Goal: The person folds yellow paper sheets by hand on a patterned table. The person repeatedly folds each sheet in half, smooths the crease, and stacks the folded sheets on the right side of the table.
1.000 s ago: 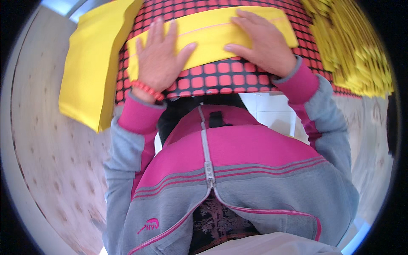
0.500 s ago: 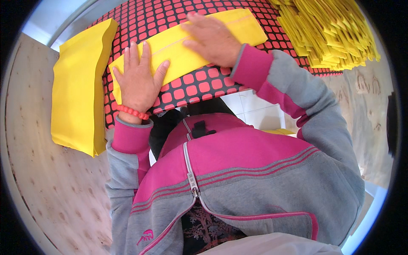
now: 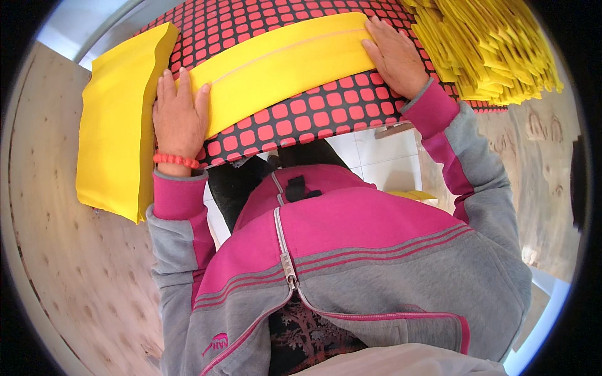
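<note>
Strip (image 3: 285, 78) yellow, folded, lies on checked mat (image 3: 313, 122), long axis left-right | left hand (image 3: 180, 119) flat, open, on its left end | right hand (image 3: 396, 56) flat on right end, fingertips perhaps curled over edge | stack (image 3: 122, 119) beside left hand

Yellow sheet (image 3: 285, 69) on red-and-black checked mat (image 3: 301, 122).

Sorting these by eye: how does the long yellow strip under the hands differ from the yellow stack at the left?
The long folded yellow strip lies across the red-and-black checked surface, pressed flat by the left hand and right hand; the broad yellow stack rests untouched, mostly on the wooden table. The strip is narrow with a lengthwise crease; the stack is wider and thicker. Both share the same yellow.
</note>
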`<state>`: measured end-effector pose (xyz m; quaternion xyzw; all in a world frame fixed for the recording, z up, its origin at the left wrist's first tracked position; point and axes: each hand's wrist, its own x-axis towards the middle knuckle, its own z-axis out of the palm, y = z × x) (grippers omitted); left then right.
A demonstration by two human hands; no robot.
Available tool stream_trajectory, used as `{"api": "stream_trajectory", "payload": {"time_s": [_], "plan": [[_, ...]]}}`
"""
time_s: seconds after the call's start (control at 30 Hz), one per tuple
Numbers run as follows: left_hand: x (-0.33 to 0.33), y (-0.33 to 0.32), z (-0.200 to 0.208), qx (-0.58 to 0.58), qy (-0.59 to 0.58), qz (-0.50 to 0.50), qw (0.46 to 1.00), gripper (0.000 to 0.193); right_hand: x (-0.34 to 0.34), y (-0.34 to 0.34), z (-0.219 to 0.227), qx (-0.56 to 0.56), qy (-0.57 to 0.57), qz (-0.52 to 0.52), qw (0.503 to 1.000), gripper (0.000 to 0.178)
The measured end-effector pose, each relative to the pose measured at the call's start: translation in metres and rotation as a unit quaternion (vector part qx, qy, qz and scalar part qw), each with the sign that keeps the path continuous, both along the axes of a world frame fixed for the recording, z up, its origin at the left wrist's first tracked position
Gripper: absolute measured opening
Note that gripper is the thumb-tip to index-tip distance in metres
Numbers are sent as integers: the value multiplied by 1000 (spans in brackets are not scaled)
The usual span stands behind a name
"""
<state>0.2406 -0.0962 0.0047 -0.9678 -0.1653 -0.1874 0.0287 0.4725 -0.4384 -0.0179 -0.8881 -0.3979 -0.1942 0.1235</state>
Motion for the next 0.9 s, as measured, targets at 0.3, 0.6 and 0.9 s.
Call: {"api": "stream_trajectory", "payload": {"time_s": [0.3, 0.6, 0.9], "plan": [[-31, -99, 14, -71, -46, -275, 958, 61, 8, -47, 10, 303, 196, 19, 932, 40], [-15, -111, 17, -87, -49, -324, 941, 58, 21, -34, 15, 364, 290, 39, 884, 40], [13, -108, 30, -56, -20, -291, 955, 53, -9, -30, 27, 335, 175, 61, 924, 33]]}}
